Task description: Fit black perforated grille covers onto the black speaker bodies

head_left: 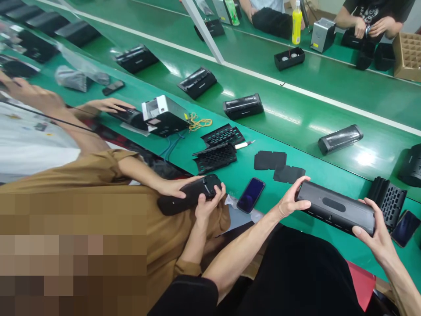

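Note:
A long black box-shaped portable speaker [335,205] is held up between my two hands, tilted down to the right. It has an oval recess on the face turned towards me and a row of small slots along its lower edge. My left hand [291,199] grips the left end, thumb on the near side. Around the right end are the fingers of my right hand [375,226], with the thumb at its lower corner. Just beyond my right hand stands a black perforated grille [390,202]. Flat black sheets [271,160] lie past my left hand.
A co-worker's hands [207,199] hold a similar black speaker to my left. Phones [251,194] [406,228], perforated grilles [217,158] and a white-handled knife [244,145] lie on the green bench. Several speakers rest on the green belt [286,118]; people sit across it.

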{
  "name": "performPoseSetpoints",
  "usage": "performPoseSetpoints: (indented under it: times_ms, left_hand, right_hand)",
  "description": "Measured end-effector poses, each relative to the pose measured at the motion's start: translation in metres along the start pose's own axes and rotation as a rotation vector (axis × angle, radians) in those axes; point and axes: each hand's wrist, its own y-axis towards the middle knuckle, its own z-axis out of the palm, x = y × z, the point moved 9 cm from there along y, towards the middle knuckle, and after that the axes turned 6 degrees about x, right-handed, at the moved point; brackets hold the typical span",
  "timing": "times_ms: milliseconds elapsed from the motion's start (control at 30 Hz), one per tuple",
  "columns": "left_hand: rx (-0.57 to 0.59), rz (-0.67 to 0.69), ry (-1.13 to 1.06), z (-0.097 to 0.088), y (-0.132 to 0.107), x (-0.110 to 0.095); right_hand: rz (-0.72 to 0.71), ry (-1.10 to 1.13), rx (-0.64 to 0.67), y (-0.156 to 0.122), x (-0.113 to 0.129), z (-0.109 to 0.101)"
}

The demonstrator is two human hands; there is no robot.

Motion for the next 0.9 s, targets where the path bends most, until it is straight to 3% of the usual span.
performPoseSetpoints:
  times_ms: [100, 200, 300, 433, 633, 733, 833, 900]
  left_hand:
    - [-0.013, -0.058, -0.153, 0.033, 0.035, 0.026]
    - [-0.035, -0.254, -0.204, 0.038, 0.042, 0.062]
    - [0.04, -0.316, -0.216, 0.041, 0.036, 0.076]
    - [0.084, -0.24, -0.224, 0.042, 0.025, 0.064]
    - [0.138, 0.067, 0.065, 0.049, 0.011, 0.007]
    - [0.122, 0.178, 0.133, 0.052, 0.006, -0.011]
    - [0.144, 0.196, 0.137, 0.052, 0.008, -0.009]
    - [0.195, 0.128, 0.131, 0.051, 0.016, 0.008]
  right_hand:
    - [0.156, 0.234, -0.089, 0.004, -0.035, 0.006]
    - [0.355, 0.415, -0.086, 0.007, -0.071, 0.027]
    - [0.506, 0.476, -0.051, -0.002, -0.095, 0.042]
    - [0.491, 0.559, -0.044, -0.019, -0.098, 0.045]
    - [0.341, 0.575, -0.066, -0.033, -0.074, 0.036]
    - [0.288, 0.552, -0.1, -0.04, -0.069, 0.027]
    - [0.276, 0.498, -0.072, -0.041, -0.08, 0.022]
    - [0.287, 0.43, -0.025, -0.035, -0.094, 0.022]
